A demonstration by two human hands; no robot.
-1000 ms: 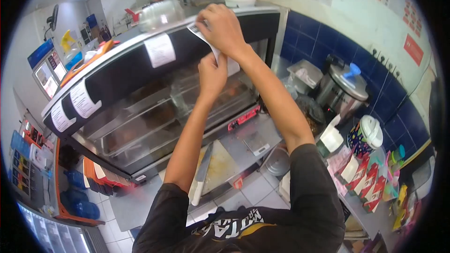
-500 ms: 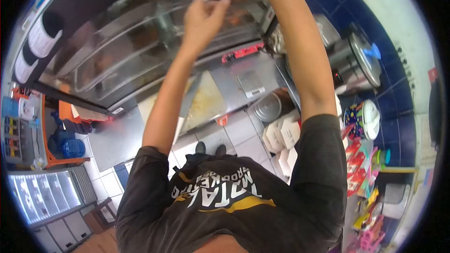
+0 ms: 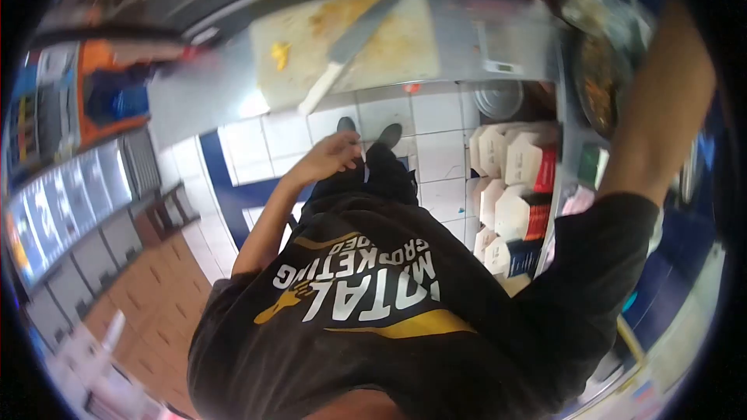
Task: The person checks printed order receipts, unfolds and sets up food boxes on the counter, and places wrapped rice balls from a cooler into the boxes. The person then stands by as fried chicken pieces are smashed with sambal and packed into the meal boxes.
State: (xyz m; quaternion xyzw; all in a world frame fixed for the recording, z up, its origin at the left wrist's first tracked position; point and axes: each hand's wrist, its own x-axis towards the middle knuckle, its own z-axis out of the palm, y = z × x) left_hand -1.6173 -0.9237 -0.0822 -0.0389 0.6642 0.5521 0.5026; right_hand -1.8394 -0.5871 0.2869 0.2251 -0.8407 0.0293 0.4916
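Observation:
My left hand (image 3: 331, 159) hangs in front of my waist, its fingers loosely bent and apart, with no clear object in them. Beyond it, a large knife (image 3: 362, 37) lies across a stained cutting board (image 3: 412, 39), its white handle sticking out past the board's near edge. Small yellow food bits (image 3: 280, 54) sit on the board's left part. My right arm (image 3: 661, 101) stretches to the upper right, past a pan of food (image 3: 597, 89); the right hand itself is outside the picture.
A flat kitchen scale (image 3: 498, 50) stands on the metal counter (image 3: 194, 97), right of the board. Stacked takeaway boxes (image 3: 525, 159) and a round metal lid (image 3: 498, 99) are below, to the right. A lit display fridge (image 3: 70, 194) and wooden drawers (image 3: 148, 288) stand left.
My view has tipped down. The left hand has dropped from beside a white sheet up high to my waist. My right arm has swung outward to the right.

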